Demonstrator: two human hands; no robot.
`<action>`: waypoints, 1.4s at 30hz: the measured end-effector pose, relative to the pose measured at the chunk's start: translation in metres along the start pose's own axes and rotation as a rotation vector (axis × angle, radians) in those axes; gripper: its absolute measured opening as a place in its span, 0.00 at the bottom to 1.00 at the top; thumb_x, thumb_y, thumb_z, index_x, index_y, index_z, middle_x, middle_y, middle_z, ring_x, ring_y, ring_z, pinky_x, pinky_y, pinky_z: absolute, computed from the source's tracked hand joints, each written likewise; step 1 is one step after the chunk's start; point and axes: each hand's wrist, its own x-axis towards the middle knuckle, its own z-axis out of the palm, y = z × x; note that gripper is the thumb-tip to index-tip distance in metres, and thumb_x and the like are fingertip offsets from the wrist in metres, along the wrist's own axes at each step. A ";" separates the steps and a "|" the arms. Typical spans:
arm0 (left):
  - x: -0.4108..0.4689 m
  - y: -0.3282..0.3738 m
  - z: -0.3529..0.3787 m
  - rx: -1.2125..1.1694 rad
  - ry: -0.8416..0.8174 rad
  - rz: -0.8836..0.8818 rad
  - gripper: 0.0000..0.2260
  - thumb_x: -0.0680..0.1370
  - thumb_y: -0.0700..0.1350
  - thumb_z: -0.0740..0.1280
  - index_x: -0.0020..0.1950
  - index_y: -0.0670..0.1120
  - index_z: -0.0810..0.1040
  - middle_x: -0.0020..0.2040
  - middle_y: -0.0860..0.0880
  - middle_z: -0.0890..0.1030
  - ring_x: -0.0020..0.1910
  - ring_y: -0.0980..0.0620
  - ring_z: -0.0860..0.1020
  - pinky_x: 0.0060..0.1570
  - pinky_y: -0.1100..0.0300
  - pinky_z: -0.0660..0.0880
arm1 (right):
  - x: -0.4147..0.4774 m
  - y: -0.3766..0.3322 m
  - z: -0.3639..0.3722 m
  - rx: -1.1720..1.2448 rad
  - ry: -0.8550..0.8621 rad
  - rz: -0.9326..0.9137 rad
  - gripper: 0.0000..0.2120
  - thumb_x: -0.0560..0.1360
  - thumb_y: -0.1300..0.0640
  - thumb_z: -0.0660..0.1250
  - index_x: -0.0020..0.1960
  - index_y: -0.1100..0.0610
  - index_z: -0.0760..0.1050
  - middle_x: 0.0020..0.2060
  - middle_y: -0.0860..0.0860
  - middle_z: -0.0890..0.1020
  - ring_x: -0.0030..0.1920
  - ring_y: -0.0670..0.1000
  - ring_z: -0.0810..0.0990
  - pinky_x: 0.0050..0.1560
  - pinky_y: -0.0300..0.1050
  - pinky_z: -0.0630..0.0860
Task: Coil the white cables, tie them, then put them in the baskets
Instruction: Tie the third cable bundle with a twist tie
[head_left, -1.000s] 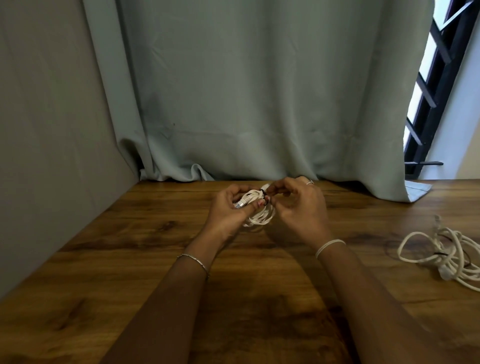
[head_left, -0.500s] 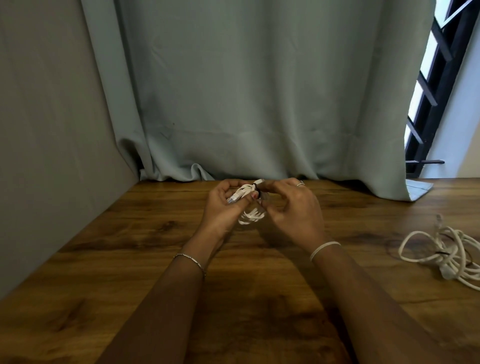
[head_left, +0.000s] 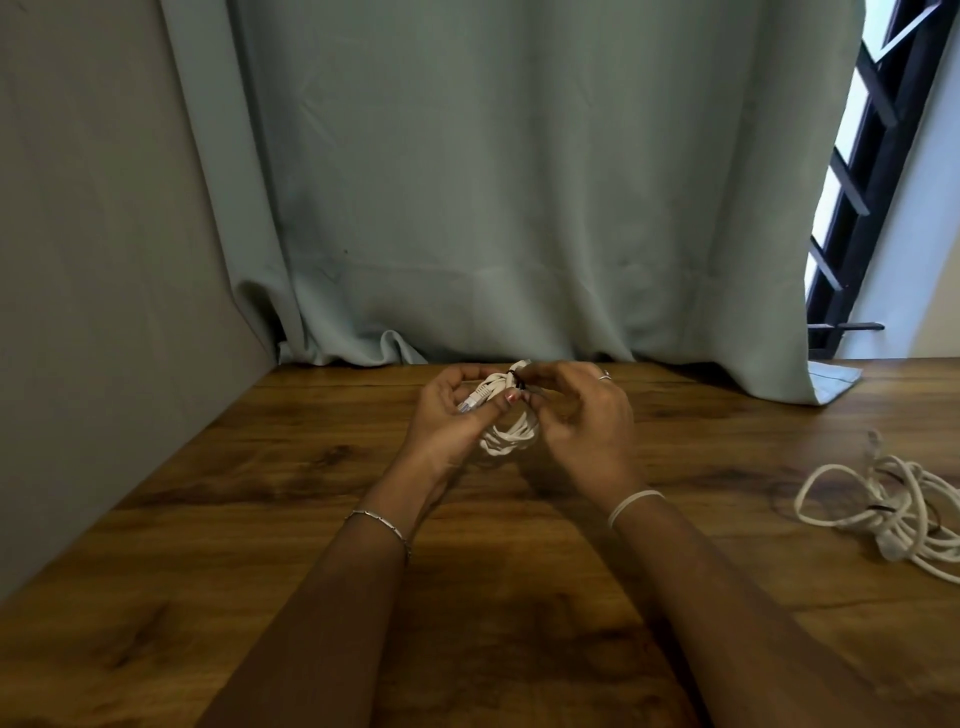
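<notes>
A small coil of white cable (head_left: 508, 435) hangs between both hands above the wooden table (head_left: 260, 519). My left hand (head_left: 451, 415) grips the top of the coil, a plug end poking out by its thumb. A black tie (head_left: 516, 381) wraps the top of the coil, and my right hand (head_left: 582, 415) pinches it with curled fingers. A second white cable (head_left: 883, 512) lies loosely looped on the table at the right, with a dark band across it. No basket is in view.
A grey-green curtain (head_left: 519, 208) hangs behind the table and rests on its far edge. A plain wall (head_left: 104, 260) closes the left side. A dark window grille (head_left: 872, 171) shows at the upper right.
Both hands have lifted slightly away from me with the coil. The fingers have shifted around the black tie at the top of the coil.
</notes>
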 end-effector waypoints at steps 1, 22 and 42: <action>0.000 0.000 0.000 -0.005 -0.001 0.002 0.13 0.71 0.32 0.73 0.53 0.40 0.77 0.46 0.44 0.85 0.43 0.50 0.83 0.45 0.58 0.81 | 0.001 -0.001 0.001 0.079 0.012 0.037 0.14 0.70 0.61 0.73 0.48 0.42 0.79 0.45 0.42 0.82 0.47 0.44 0.82 0.50 0.49 0.80; -0.001 0.004 -0.001 0.001 -0.041 0.069 0.13 0.68 0.35 0.76 0.48 0.43 0.78 0.43 0.46 0.86 0.42 0.50 0.84 0.41 0.57 0.80 | -0.003 0.003 0.006 0.068 0.129 -0.042 0.08 0.70 0.65 0.73 0.47 0.55 0.82 0.44 0.46 0.82 0.48 0.47 0.80 0.45 0.48 0.79; -0.004 0.006 0.000 -0.032 -0.076 0.073 0.15 0.70 0.31 0.73 0.52 0.42 0.76 0.44 0.48 0.85 0.42 0.54 0.84 0.41 0.61 0.80 | -0.002 -0.001 0.006 0.171 0.029 -0.036 0.10 0.70 0.67 0.71 0.49 0.57 0.80 0.55 0.48 0.74 0.55 0.45 0.78 0.52 0.47 0.80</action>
